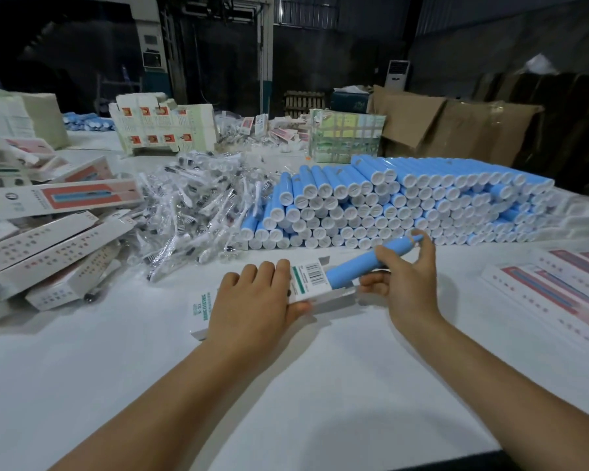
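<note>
A long white carton with a barcode lies on the white table in front of me. My left hand grips it from above, thumb on its near side. My right hand holds a blue toothbrush handle tilted up to the right, its lower end at the carton's open right end. Behind them lies a large stack of blue handles with white end caps facing me.
A heap of bagged brush heads sits left of the stack. Filled cartons pile up at far left, more cartons at right. Flat packaging stacks and brown cardboard boxes stand at the back.
</note>
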Demonstrator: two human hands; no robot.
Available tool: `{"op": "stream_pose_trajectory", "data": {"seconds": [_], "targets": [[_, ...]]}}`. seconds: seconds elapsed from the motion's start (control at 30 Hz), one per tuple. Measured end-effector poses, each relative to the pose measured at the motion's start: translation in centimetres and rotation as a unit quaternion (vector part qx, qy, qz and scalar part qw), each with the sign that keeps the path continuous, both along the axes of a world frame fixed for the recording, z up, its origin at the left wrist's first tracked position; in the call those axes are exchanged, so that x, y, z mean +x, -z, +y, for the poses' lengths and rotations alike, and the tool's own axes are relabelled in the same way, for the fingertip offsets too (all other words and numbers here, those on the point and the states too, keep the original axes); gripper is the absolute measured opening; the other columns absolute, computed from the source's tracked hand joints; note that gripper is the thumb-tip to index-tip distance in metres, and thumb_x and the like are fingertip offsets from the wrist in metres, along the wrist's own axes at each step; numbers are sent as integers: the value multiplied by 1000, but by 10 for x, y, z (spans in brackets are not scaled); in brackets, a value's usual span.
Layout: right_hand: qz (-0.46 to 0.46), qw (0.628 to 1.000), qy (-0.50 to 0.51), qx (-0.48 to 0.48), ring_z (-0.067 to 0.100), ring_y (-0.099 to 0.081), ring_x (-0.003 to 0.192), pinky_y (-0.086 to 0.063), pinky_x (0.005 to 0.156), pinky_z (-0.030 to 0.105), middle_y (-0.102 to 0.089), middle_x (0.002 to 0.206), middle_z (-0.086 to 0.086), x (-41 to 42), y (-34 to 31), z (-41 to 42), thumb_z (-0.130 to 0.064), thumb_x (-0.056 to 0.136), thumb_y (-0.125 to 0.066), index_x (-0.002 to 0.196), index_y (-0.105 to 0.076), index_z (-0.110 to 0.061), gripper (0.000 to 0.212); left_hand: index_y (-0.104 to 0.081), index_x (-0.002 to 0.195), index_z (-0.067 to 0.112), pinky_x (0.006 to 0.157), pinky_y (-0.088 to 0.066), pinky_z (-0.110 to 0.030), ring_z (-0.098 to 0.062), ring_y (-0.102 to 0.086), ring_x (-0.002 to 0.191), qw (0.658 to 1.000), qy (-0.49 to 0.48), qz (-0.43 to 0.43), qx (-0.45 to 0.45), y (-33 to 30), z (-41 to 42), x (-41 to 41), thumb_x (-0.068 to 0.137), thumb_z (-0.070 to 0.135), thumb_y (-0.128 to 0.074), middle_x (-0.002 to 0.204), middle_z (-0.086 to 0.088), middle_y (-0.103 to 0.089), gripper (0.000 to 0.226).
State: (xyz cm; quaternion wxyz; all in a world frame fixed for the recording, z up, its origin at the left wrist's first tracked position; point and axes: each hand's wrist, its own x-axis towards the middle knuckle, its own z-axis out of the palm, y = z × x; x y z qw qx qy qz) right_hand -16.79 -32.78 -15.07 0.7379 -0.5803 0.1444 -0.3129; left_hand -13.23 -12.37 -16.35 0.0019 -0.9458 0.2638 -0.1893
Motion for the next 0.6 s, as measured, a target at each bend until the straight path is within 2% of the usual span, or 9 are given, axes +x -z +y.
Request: {"op": "stream_pose_trajectory", "data": {"seconds": [0.1,0.2,0.27,0.37,0.43,0.5,0.6], "targets": [[4,1000,-28,-1,22,-58,41,-47,40,28,-67,60,0,-2,7,10,-10,89,-59,107,-45,-32,32,-26,144,20,89,-33,-35,-23,-46,112,1000,-3,-8,1,0,1,-2,85,71,-15,128,3,-48,79],[49,998,-17,-32,15,-46,37,-34,34,22,-63,63,2,-5,13,16,-15,89,-60,89,-55,-28,14,-23,144,20,89,-31,-35,-23,-44,112,1000,-10,-10,0,-1,2,-3,84,71,-13,128,4,-46,80],[67,992,-19,-107,8,-43,39,-32,38,20,-63,72,-2,-6,19,20,-16,90,-60,80,-65,-29,18,-21,144,19,89,-30,-35,-23,-43,112,1000,-8,-7,2,0,1,-2,85,71,-13,129,3,-45,79],[79,977,-26,-196,1,-50,50,-38,52,22,-65,80,-11,-6,23,27,-15,91,-58,80,-72,-32,25,-22,142,19,87,-30,-35,-23,-43,111,1000,-10,-6,-10,-1,5,1,81,71,-6,128,2,-46,81],[81,983,-18,-165,0,-49,45,-36,44,18,-64,75,-12,-5,20,26,-12,90,-57,76,-73,-27,26,-24,140,19,87,-31,-36,-24,-44,110,1000,-9,-5,-10,-2,9,4,80,71,-6,127,2,-47,82],[87,984,-3,-153,1,-43,38,-31,36,13,-63,67,-11,-3,14,22,-10,89,-56,78,-72,-19,22,-27,139,17,87,-31,-37,-25,-45,109,1000,1,2,-1,-1,11,5,85,71,-15,125,0,-48,78],[78,967,-31,-240,1,-44,41,-33,39,11,-61,60,-13,8,-5,30,-9,89,-58,78,-71,-17,19,-31,135,15,85,-31,-38,-26,-45,107,1000,19,16,9,2,7,1,88,71,-28,122,-2,-49,73]]}}
